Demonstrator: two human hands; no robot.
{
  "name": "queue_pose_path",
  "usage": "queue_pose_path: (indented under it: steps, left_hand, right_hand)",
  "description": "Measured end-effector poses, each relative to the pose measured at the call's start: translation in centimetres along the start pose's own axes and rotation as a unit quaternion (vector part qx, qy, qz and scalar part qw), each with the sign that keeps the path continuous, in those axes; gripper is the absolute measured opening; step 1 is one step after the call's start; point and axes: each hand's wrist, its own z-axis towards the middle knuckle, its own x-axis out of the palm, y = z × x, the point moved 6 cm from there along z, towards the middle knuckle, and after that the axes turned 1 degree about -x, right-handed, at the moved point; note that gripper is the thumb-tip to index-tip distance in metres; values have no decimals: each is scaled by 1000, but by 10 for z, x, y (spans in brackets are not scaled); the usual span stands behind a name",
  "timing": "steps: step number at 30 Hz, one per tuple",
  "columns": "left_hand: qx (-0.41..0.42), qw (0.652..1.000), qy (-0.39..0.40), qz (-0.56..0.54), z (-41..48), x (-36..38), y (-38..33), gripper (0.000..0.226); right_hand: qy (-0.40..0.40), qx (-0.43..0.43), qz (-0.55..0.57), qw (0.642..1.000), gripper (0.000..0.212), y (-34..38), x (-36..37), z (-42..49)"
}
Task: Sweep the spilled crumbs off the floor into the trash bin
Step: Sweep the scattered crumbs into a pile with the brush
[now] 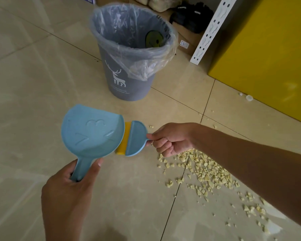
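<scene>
My left hand (71,190) grips the handle of a light blue dustpan (90,131), held above the tiled floor with its underside facing me. My right hand (170,139) is closed around the short handle of a small blue brush (135,138) with a yellow edge (122,140), which touches the dustpan's right rim. Pale yellow crumbs (207,173) lie scattered on the floor under and behind my right forearm, trailing toward the lower right. A grey trash bin (122,79) with a white deer print and a clear plastic liner stands just beyond the dustpan.
A yellow cabinet (268,54) and a white perforated metal post (210,30) stand at the right. Black bags (191,14) and cardboard (189,42) lie behind the bin. A small white cap (249,97) rests by the cabinet's base. Beige floor tiles (33,84) stretch to the left.
</scene>
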Motion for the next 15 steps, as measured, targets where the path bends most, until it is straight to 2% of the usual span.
queue_pose_path:
  steps: [4, 10, 15]
  left_hand:
    - [-15, 1000, -11, -6, 0, -1, 3, 62]
    - [-2, 1000, -11, -5, 1, -1, 2, 50]
    - [0, 1000, 6, 10, 5, 5, 6, 55]
  right_hand:
    - [-78, 23, -10, 997, 34, -10, -9, 10]
    - [-185, 43, -49, 981, 44, -42, -69, -39]
    - [-285, 101, -148, 942, 45, -79, -126, -94]
